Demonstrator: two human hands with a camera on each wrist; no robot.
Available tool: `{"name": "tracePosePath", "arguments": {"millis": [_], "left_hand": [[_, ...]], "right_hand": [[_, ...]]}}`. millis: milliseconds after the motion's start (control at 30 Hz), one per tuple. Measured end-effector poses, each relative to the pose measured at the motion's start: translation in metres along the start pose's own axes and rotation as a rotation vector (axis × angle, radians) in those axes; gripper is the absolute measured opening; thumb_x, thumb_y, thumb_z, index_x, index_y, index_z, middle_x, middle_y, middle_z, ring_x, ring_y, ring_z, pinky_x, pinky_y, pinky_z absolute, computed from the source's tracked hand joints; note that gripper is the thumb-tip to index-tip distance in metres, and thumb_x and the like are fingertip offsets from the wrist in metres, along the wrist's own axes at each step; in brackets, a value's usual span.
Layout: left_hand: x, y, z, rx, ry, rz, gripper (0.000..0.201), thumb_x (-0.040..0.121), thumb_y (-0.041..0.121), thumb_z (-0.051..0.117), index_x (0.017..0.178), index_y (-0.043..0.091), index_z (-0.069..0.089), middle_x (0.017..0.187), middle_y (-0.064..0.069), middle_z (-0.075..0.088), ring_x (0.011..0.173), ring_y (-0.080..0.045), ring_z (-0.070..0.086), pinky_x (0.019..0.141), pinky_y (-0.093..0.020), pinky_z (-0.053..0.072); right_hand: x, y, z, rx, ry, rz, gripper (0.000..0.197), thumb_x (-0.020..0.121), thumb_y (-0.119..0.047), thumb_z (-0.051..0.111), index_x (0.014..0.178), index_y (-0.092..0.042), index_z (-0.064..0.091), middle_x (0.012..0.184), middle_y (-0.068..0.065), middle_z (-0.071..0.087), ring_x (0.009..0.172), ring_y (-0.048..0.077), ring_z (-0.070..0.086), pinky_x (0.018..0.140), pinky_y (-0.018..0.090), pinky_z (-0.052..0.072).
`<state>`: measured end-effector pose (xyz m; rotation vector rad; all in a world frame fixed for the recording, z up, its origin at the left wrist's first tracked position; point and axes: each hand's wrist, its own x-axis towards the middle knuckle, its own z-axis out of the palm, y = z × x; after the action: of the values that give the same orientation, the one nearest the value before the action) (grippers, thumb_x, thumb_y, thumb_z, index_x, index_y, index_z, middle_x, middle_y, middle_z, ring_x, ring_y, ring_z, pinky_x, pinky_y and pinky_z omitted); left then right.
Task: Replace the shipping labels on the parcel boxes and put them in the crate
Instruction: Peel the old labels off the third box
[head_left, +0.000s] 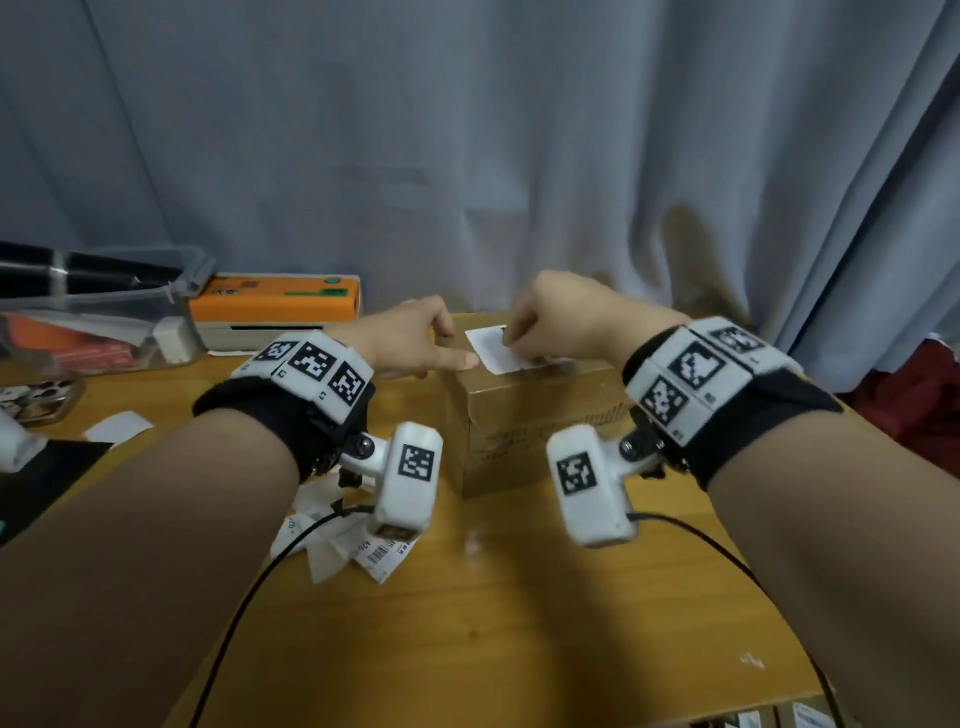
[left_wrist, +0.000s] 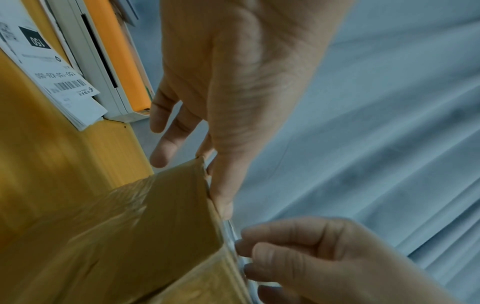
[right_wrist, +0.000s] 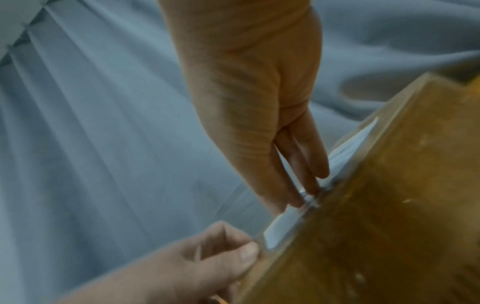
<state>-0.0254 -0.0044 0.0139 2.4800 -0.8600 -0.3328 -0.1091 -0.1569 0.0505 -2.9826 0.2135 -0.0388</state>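
A brown cardboard parcel box (head_left: 519, 431) stands on the wooden table (head_left: 467, 634), with a white shipping label (head_left: 491, 356) on its top. My left hand (head_left: 447, 348) lies at the box's left top edge; its straight thumb presses the top beside the label's corner and its fingers hang relaxed past the far corner. My right hand (head_left: 511, 338) reaches over the top, its fingertips pinching the label. In the right wrist view the label (right_wrist: 280, 226) shows edge-on on the box (right_wrist: 389, 205) under the fingertips (right_wrist: 298, 202). No crate is in view.
An orange and white label printer (head_left: 275, 306) sits at the back left with a stack of printed labels (left_wrist: 59, 78) before it. Crumpled peeled labels (head_left: 343, 540) lie under my left wrist. A clear plastic bin (head_left: 93, 322) is at far left. A grey curtain hangs behind.
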Motion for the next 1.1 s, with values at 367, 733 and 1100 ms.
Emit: {"name": "tracePosePath", "arguments": {"millis": [367,733,1100], "left_hand": [[-0.008,0.0,0.009,0.014,0.055,-0.015,0.05,0.078,0.055,0.065,0.11,0.02,0.048,0.117,0.001,0.041,0.101,-0.016,0.047,0.079,-0.027,0.036],[-0.01,-0.001,0.01,0.026,0.055,-0.012,0.049,0.08,0.055,0.062,0.113,0.022,0.045,0.114,0.004,0.038,0.097,-0.014,0.047,0.079,-0.027,0.037],[-0.003,-0.004,0.008,-0.015,0.024,-0.031,0.052,0.075,0.057,0.067,0.109,0.023,0.046,0.111,0.002,0.041,0.091,-0.014,0.05,0.076,-0.029,0.041]], "right_hand": [[-0.022,-0.011,0.015,-0.117,0.035,-0.142,0.016,0.082,-0.018,0.057,0.068,-0.025,0.057,0.077,0.0,0.06,0.078,0.025,0.059,0.059,0.028,0.037],[-0.009,0.003,0.022,0.003,-0.11,-0.163,0.01,0.086,-0.026,0.059,0.08,-0.018,0.058,0.082,-0.001,0.057,0.077,0.018,0.051,0.067,0.024,0.037],[-0.011,0.022,0.031,0.349,0.031,-0.153,0.012,0.076,-0.029,0.077,0.076,-0.021,0.068,0.063,-0.014,0.057,0.059,-0.001,0.051,0.057,0.006,0.039]]}}
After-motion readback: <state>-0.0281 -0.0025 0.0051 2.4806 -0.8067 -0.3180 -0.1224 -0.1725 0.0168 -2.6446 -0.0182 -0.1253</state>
